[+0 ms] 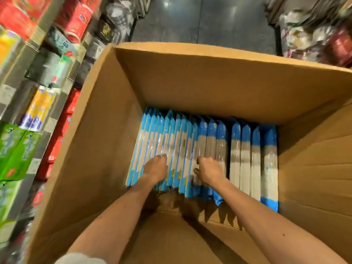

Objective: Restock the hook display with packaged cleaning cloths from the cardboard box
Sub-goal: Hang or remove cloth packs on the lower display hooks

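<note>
Digging into the cardboard box (pixel 209 82), cloth packs (pixel 245 149) standing in a row at its bottom: my right hand (pixel 208 171) curls round a few, my left hand (pixel 155 169) is buried among them, grip unclear; hanging yet to do, I judge.

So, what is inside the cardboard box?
A row of blue cloth packages standing on edge; the left hand and right hand are on them. Bare box floor shows nearer. Anything beneath the packages is covered.
</note>
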`<state>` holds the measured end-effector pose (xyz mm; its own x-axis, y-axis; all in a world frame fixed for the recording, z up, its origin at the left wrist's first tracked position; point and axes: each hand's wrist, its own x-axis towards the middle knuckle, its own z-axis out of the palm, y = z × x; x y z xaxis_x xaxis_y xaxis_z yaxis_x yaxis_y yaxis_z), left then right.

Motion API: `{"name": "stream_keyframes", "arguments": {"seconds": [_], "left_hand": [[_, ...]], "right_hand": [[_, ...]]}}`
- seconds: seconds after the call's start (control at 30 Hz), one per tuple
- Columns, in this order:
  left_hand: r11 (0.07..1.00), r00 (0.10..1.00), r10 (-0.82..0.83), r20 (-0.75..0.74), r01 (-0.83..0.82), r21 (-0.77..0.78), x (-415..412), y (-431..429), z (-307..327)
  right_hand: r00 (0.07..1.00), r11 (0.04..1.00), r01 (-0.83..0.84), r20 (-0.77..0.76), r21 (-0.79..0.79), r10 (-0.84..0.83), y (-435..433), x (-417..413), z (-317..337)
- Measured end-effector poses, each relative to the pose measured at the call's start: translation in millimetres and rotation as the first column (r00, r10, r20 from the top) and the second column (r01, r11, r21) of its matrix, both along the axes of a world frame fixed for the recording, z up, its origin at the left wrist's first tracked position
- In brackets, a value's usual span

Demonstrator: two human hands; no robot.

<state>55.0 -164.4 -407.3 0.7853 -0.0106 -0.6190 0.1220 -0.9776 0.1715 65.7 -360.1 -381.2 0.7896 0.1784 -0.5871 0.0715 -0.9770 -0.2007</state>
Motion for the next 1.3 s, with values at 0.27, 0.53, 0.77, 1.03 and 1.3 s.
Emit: {"name": "stream_keyframes", "arguments": {"seconds": [0.27, 0.53, 0.77, 1.03, 1.3], "left_hand": [[0.828, 0.828, 0.546, 0.131, -0.508, -0.238, 0, 7, -41], [0.783, 0.801, 0.597, 0.043, -0.571, -0.246, 13, 12, -52], [0.796, 0.814, 0.581, 0.004, -0.567, -0.211, 12, 17, -45], [0.786, 0.826, 0.562, 0.045, -0.516, -0.341, 3, 25, -16], [0.664, 0.896, 0.429, -0.11, -0.396, -0.634, -5, 11, 79]], "right_hand": [[0.95, 0.961, 0.274, -0.165, 0.033, -0.265, 29, 15, -67], [0.95, 0.963, 0.268, -0.155, -0.031, -0.27, 33, 12, -86], [0.985, 0.994, 0.101, -0.137, -0.043, -0.106, 35, 13, -86], [0.953, 0.948, 0.28, -0.166, 0.152, -0.255, 21, 0, -67], [0.846, 0.67, 0.534, -0.317, 0.517, -0.429, -5, -5, 25]]}}
